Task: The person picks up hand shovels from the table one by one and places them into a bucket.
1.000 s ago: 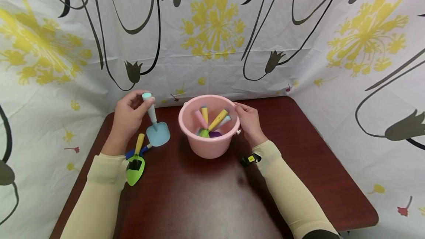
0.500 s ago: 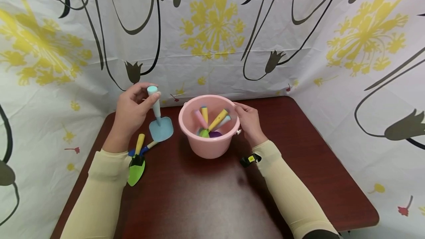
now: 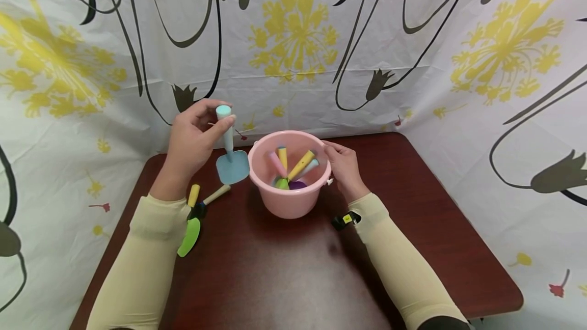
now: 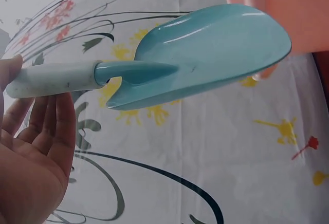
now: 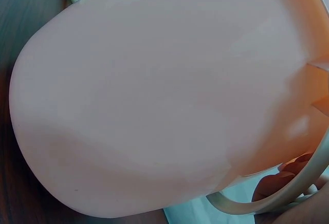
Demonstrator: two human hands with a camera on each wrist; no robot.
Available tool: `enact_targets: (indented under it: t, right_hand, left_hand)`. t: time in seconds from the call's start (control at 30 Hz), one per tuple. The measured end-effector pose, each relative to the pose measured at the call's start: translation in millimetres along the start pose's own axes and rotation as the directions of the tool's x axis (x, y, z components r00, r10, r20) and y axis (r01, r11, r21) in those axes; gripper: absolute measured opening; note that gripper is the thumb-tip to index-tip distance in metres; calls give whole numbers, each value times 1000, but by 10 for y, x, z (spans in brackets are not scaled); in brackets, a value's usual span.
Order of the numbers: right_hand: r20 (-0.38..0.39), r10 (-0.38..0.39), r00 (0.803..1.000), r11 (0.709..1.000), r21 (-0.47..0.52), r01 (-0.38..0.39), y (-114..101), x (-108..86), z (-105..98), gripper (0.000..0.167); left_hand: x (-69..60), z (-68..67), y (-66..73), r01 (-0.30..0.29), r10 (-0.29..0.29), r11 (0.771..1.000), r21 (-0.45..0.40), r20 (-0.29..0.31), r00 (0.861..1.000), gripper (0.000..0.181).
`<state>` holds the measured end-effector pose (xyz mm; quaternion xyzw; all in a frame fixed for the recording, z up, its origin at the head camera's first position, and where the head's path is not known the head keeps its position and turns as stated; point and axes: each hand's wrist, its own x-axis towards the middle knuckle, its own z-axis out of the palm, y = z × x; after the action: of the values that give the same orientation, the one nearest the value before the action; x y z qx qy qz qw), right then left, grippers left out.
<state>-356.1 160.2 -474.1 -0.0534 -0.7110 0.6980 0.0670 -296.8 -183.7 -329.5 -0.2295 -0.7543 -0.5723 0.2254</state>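
My left hand (image 3: 190, 139) holds a light blue toy shovel (image 3: 233, 168) by the top of its handle, blade hanging down, just left of a pink bucket (image 3: 289, 207). In the left wrist view thumb and fingers pinch the end of the pale shovel handle (image 4: 56, 78). The blade edge meets the bucket's rim in the head view; whether they touch I cannot tell. My right hand (image 3: 343, 169) grips the bucket's right rim. Inside the bucket are several small tools, among them one with a pink handle (image 3: 277, 164) and one with a yellow handle (image 3: 302, 164).
A green trowel (image 3: 189, 237) with a yellow handle lies on the dark red table (image 3: 275, 274), partly under my left sleeve. It crosses a tool with a beige handle (image 3: 217, 194). A patterned curtain (image 3: 293, 101) surrounds the table's back and sides.
My left hand has lifted the light blue shovel higher and carried it right, up to the bucket's left rim. The right hand and the bucket have stayed in place.
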Motion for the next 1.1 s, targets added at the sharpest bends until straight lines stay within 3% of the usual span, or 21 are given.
enact_targets:
  t: [0.4,0.67,1.1]
  right_hand:
    - [-2,9,1000,1000,-7,-9,-18,-11,-4,34]
    - [4,9,1000,1000,13,-9,-34,-19,11,34]
    - [5,0,1000,1000,16,-1,-17,-23,2,34]
  left_hand:
    - [170,167,99,-43,46,998,-48,59,997,27]
    - [257,277,26,-62,66,996,-60,74,995,28]
    - [360,435,54,-63,64,998,-14,81,995,29]
